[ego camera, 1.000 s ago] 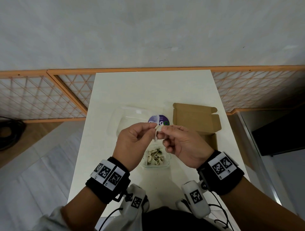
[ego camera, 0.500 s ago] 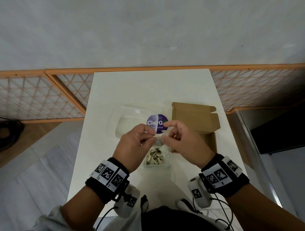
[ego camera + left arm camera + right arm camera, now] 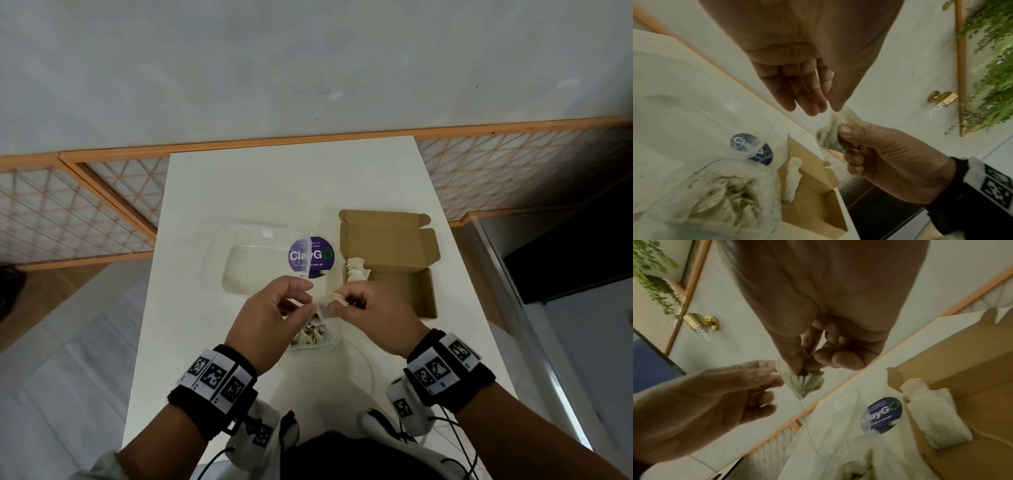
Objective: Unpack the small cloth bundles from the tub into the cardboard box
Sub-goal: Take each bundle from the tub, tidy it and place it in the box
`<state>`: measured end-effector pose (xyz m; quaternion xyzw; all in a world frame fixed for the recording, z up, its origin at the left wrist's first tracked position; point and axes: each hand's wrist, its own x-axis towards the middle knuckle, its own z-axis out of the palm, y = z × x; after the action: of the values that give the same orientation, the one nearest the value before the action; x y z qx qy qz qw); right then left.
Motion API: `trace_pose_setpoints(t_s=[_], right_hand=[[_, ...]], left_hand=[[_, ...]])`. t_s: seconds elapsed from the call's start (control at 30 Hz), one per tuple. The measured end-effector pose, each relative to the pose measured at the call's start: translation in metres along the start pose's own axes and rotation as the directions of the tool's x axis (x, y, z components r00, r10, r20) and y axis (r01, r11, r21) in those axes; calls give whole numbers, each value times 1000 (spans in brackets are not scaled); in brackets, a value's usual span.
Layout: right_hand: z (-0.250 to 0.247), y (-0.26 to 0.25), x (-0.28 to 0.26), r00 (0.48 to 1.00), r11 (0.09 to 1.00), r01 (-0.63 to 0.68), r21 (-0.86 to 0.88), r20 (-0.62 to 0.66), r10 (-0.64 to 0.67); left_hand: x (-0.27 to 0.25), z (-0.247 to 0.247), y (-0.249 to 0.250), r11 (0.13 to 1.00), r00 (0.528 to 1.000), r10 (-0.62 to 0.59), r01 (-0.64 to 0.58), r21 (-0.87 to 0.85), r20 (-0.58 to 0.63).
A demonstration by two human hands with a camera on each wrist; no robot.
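Above the tub (image 3: 330, 342), the right hand (image 3: 370, 315) pinches a small cloth bundle (image 3: 802, 382) by its gathered neck — the left hand (image 3: 270, 318) relaxed alongside, holding nothing. Soft, light and crushable, it seems best carried by that neck to the cardboard box (image 3: 404, 291) on the tabletop (image 3: 274, 192)

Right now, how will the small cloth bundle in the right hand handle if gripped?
The small off-white cloth bundle is probably floppy: it sags in crumpled folds below the right hand. Likely light, since a fingertip pinch carries it. Its trailing thread may snag.
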<state>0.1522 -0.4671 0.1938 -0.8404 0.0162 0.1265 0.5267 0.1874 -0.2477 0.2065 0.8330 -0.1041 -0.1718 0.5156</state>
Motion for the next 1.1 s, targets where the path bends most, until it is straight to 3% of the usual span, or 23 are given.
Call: trace_pose_setpoints(t_s=[0.07,0.23,0.37,0.53,0.7,0.97,1.1], right_hand=[[-16,11,2,997,999,-47,2,-64,47],[-52,52,13,966,961,-196,-193,-207,155],[-58,90,29,960,903,-276,-330,-134,245],[-37,119,56,924,825,-291,-484,83,374],[-22,121,76,917,729,-266,-631,69,394],[-9,112,90,884,688,-372,-623,-12,467],[-8,113,91,854,719,-476,-506,-70,516]], left_hand=[[0,-2,-10,999,999,-41,41,32,-2],[-6,-6,-41,979,987,-163,161,126,9],[-13,-7,-64,948,965,-261,253,192,16],[-17,-9,-86,909,936,-348,325,260,49],[-15,-12,-97,887,920,-387,357,292,51],[-9,-13,-102,872,908,-414,376,314,62],[-6,-11,-101,871,907,-416,376,315,68]])
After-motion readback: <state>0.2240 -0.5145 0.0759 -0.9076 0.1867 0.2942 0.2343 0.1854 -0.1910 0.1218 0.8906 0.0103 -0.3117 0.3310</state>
